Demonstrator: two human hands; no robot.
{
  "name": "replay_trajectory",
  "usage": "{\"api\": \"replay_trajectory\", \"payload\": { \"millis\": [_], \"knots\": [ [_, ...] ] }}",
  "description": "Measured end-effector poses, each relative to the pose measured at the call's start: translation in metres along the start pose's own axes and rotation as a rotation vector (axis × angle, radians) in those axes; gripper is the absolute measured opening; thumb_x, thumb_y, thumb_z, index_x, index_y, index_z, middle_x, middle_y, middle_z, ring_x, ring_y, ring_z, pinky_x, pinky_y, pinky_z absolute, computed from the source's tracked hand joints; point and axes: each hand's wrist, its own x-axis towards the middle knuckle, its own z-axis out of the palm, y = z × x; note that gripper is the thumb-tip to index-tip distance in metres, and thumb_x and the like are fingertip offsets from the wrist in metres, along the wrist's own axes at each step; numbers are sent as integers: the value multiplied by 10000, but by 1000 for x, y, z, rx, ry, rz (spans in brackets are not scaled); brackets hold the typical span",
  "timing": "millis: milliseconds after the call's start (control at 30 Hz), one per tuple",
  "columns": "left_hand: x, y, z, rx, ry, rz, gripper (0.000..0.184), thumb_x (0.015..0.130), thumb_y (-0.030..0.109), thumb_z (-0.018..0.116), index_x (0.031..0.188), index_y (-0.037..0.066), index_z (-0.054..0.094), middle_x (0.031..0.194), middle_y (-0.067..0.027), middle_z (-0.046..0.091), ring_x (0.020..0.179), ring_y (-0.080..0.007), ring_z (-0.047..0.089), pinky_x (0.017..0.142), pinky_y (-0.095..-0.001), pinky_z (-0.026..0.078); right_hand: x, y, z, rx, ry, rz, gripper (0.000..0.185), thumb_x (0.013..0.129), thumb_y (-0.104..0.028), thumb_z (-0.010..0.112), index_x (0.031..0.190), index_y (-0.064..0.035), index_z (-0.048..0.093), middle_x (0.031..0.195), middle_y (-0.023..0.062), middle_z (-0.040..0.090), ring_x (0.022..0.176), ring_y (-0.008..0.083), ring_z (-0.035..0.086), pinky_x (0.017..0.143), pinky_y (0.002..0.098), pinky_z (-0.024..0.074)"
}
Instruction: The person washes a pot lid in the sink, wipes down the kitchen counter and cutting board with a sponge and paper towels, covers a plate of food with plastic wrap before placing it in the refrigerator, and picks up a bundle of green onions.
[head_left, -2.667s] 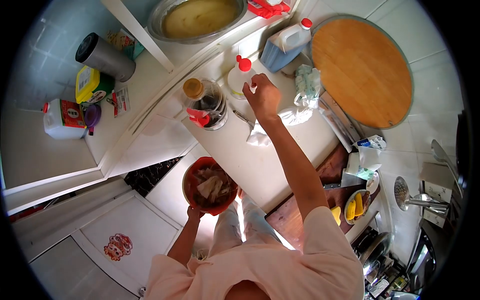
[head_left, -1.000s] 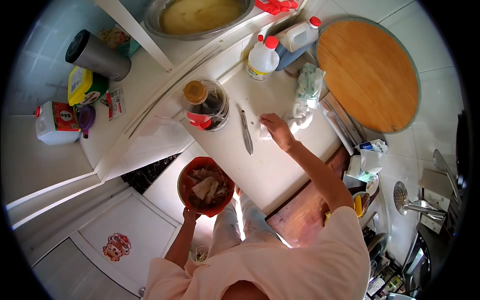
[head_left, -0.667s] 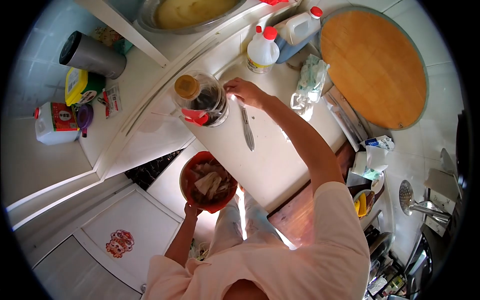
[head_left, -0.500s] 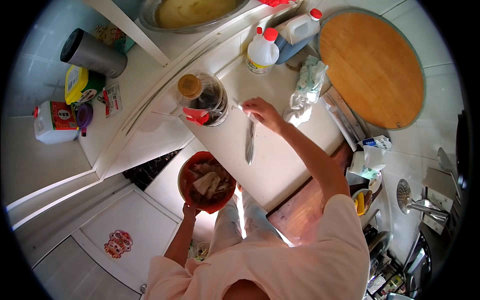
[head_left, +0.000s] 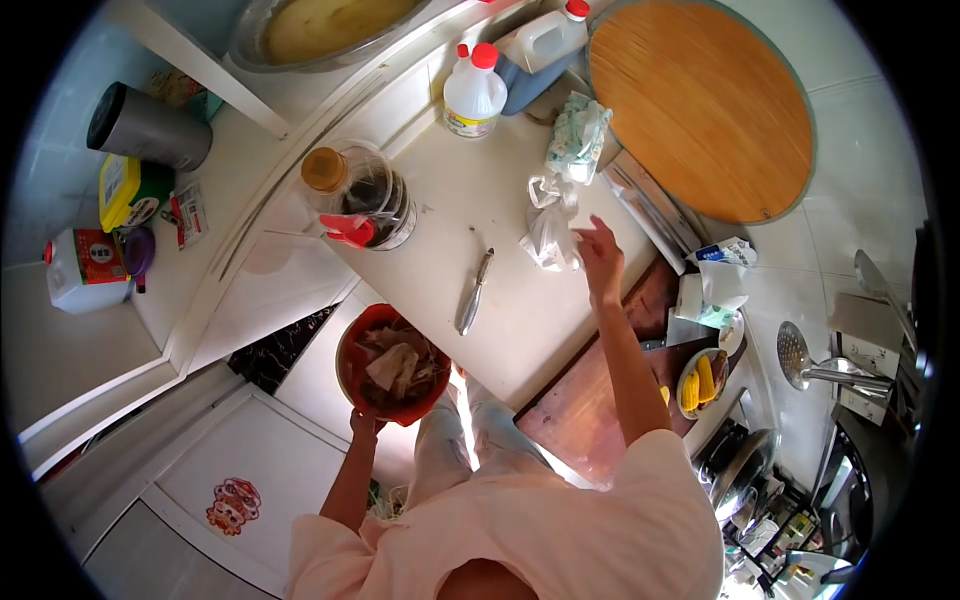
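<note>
"What has just changed in front of us?"

"Our right hand (head_left: 602,258) is now beside the crumpled plastic bag (head_left: 551,232), away from the spot above the small knife (head_left: 474,295). That leaves the knife in full view on the white counter (head_left: 540,335), with neither hand on it."

"Are we gripping anything there?"

"Nothing we can see. The fingers are loosely apart, the index finger stretched out; we cannot tell whether any fingertip touches the bag."

"And our left hand (head_left: 365,425)?"

"It is clamped on the near edge of the red bowl (head_left: 408,411), holding it off the counter's side, just in front of our legs. Inside lie pale, limp scraps (head_left: 394,367), too tangled to name."

"Which other containers are around us?"

"A clear jar (head_left: 395,207) with a brown cap and dark contents stands at the counter's left. Farther back are a white jug (head_left: 474,98) and a larger bottle (head_left: 541,50), both red-capped. A metal basin (head_left: 245,45) above holds something yellowish, and at the right a plate (head_left: 685,402) carries yellow pieces (head_left: 706,377)."
</note>
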Motion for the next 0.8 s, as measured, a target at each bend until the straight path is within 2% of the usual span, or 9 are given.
{"api": "replay_trajectory", "payload": {
  "millis": [200,300,333,433,500,567,600,633,800],
  "knots": [
    [-1,0,3,69,55,13,454,732,-80,615,1144,-28,431,1110,-218,528,948,-370,606,788,-483,568,68,-23,45,27,-132,136,187,801,-27,612,974,6,673,754,12,634,655,47,504,576,198,404],
    [-5,5,5,104,71,-29,438,732,-77,619,1126,-28,433,1089,-212,536,935,-370,611,787,-480,569,91,-60,58,292,-54,27,178,827,-10,587,983,14,668,732,-11,609,628,48,488,552,194,383],
    [-8,8,8,114,84,-21,429,735,-76,613,1122,-26,434,1082,-209,538,927,-369,613,782,-480,571,91,-69,49,341,-114,1,183,838,-1,566,992,9,663,830,9,626,680,61,514,580,197,414],
    [-17,9,16,122,98,-3,404,744,-67,593,1114,-18,438,1057,-200,546,902,-364,622,762,-473,578,79,-43,8,-117,3,-430,180,833,4,554,971,-28,665,1026,75,592,843,178,586,697,268,489],
    [-14,4,11,121,77,7,389,752,-55,577,1114,-15,440,1038,-193,553,881,-357,629,744,-463,584,61,-20,-20,-588,125,-514,175,834,20,541,921,-55,674,941,66,574,772,176,573,657,264,451],
    [-12,1,8,140,95,-8,376,760,-44,564,1115,-12,443,1027,-191,557,869,-350,632,725,-448,589,43,32,-33,-674,117,-460,182,816,21,550,932,-61,663,911,78,562,726,203,557,636,290,451],
    [-10,0,7,153,103,-15,369,764,-38,557,1115,-10,444,1022,-189,558,863,-346,634,716,-441,592,28,54,-29,-483,72,-227,215,801,21,551,981,-59,639,891,73,557,719,203,555,627,295,453],
    [-6,-1,5,156,74,-11,371,763,-31,564,1115,-11,445,1019,-189,560,859,-342,635,712,-435,593,15,53,-20,-672,125,-474,252,787,25,560,1020,-54,614,916,57,571,719,169,552,621,286,456],
    [-5,-2,9,141,95,-4,386,759,-16,592,1114,-17,442,1023,-192,559,855,-341,636,705,-434,592,-69,20,33,-255,-229,-342,105,840,-20,544,929,-47,595,836,20,525,677,107,479,590,244,416]
  ]
}}
